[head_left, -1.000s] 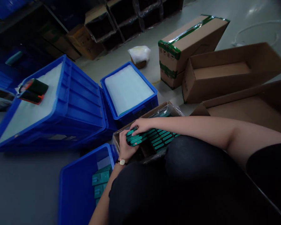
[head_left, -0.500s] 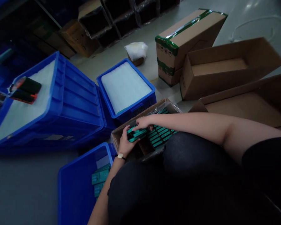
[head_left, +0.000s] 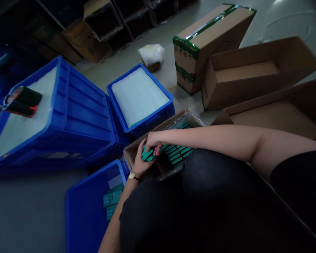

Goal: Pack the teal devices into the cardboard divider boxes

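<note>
Over the near end of an open carton [head_left: 130, 158], my left hand [head_left: 140, 165] is closed around a few green flat-sided pieces [head_left: 148, 154] that look like small cases or battery packs. My right hand [head_left: 153, 140] reaches across from the right, fingers curled down onto the same pieces; its fingertips partly cover them. A small red spot shows by those fingertips. Inside the carton, several rows of narrow green pieces [head_left: 175, 154] stand in dark dividers. Dark compartments [head_left: 163, 163] lie below my hands, their contents too dim to make out.
A blue bin [head_left: 68, 211] at lower left holds several green pieces [head_left: 113, 199]. Blue crates [head_left: 86, 105] with white foam sheets stand beyond; a dark cylindrical bundle [head_left: 26, 100] lies on one. Open cartons [head_left: 252, 84] and a taped carton [head_left: 213, 35] are at right.
My right hand has shifted left and slightly down over the green pieces, its fingers now curled lower. My left hand keeps its hold. The view has shifted slightly.
</note>
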`<state>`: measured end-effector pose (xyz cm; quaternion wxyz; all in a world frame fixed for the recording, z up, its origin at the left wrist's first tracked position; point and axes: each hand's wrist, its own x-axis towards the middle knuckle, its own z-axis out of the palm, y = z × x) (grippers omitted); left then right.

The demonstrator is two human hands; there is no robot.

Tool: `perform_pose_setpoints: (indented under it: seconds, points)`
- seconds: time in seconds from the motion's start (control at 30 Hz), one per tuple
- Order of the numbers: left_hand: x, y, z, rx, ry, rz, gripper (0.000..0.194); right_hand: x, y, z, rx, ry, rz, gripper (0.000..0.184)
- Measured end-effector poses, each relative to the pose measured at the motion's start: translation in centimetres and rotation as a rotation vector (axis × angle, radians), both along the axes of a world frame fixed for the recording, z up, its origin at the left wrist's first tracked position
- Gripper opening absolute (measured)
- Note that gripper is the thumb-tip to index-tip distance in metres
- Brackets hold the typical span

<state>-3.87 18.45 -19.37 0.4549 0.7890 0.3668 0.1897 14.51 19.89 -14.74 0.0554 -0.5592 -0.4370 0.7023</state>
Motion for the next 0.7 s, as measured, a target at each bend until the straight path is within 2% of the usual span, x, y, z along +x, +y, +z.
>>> perform_pose_setpoints:
  seconds: [0.17,0.23,0.33,0.53,0.7]
  points:
    - [-0.1,0.0,0.0,0.116,0.106,0.088,0.065,0.3,0.3,-0.1,0.095,-0.081,0.003,0.060]
    - [-0.3,0.0,0.2,0.199,0.143,0.136,0.062,0.6,0.2,-0.2,0.125,-0.084,0.018,0.065]
    - [-0.4,-0.1,0.5,0.296,0.171,0.201,0.063,0.9,0.4,-0.4,0.140,-0.079,0.045,0.067]
    - [-0.1,-0.3,1.1,0.461,0.245,0.201,0.074,2.4,0.8,-1.0,0.056,-0.055,0.045,0.076]
    - [-0.1,-0.1,1.6,0.562,0.252,0.086,0.080,3.2,0.7,-1.1,0.038,0.023,-0.029,0.072]
